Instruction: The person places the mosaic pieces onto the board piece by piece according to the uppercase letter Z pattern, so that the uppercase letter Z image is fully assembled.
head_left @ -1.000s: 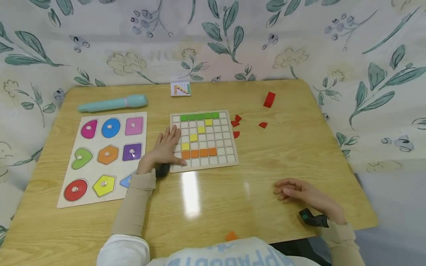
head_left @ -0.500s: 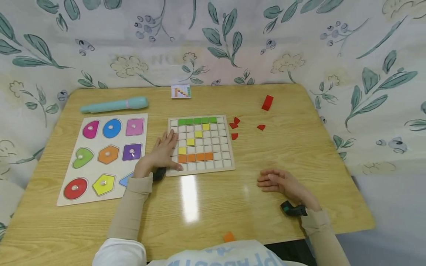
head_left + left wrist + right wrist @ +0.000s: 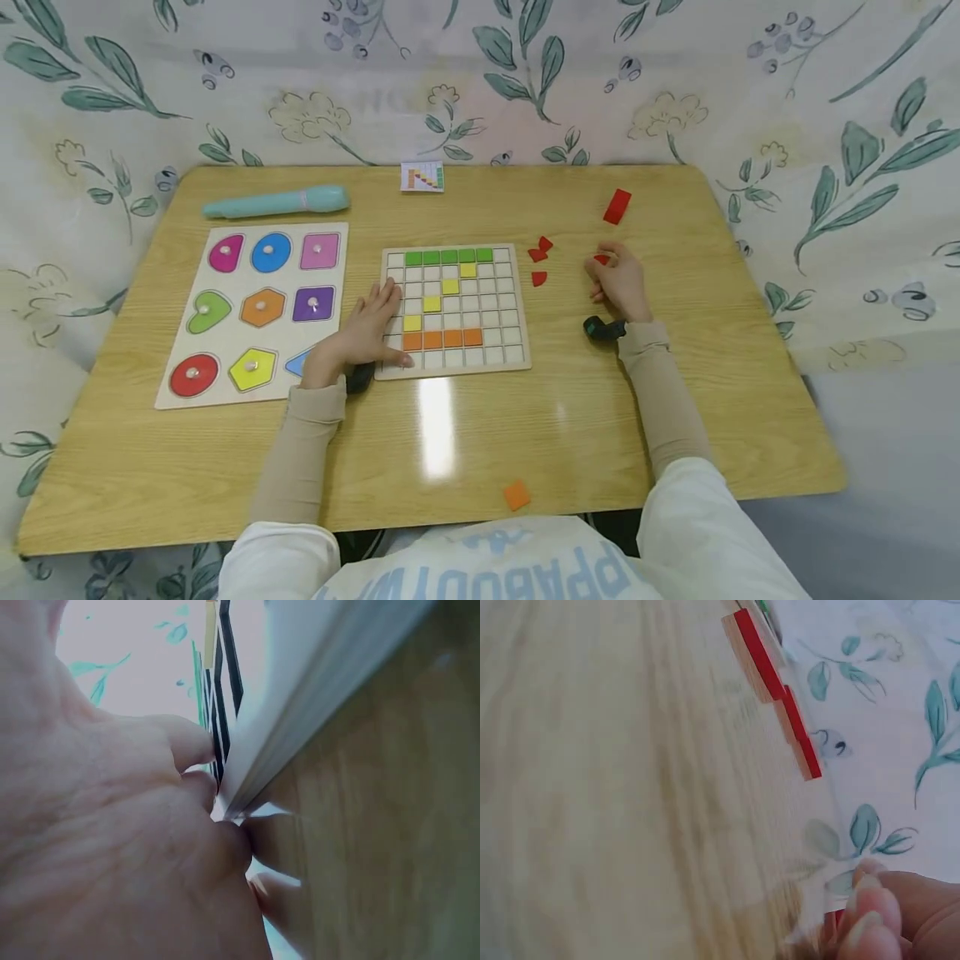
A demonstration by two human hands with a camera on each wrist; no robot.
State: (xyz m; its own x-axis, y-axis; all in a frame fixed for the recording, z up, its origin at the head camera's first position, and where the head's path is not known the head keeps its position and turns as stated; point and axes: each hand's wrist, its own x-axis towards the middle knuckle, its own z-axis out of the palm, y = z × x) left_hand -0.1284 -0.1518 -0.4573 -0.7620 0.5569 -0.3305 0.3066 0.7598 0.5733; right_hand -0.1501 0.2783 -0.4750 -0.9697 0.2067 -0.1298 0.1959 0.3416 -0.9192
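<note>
My left hand rests on the left edge of a white grid board, fingers spread. Several green, yellow and orange squares sit in its cells, such as the yellow square. The left wrist view shows the palm and fingers against the board's edge. Right of the board, my right hand has its thumb and fingers curled at a small red wedge-shaped piece, which is partly hidden. In the right wrist view, red of this piece shows beside the fingertips.
Other red wedges lie between board and right hand. A red rectangular block is farther back. A pattern card, a teal pen-shaped object and a knobbed shape puzzle lie behind and left. An orange square is near the front edge.
My right hand has moved forward from the table's front right to the lone red wedge, and its fingers have closed around it. The left hand stays on the board. The head view has shifted slightly.
</note>
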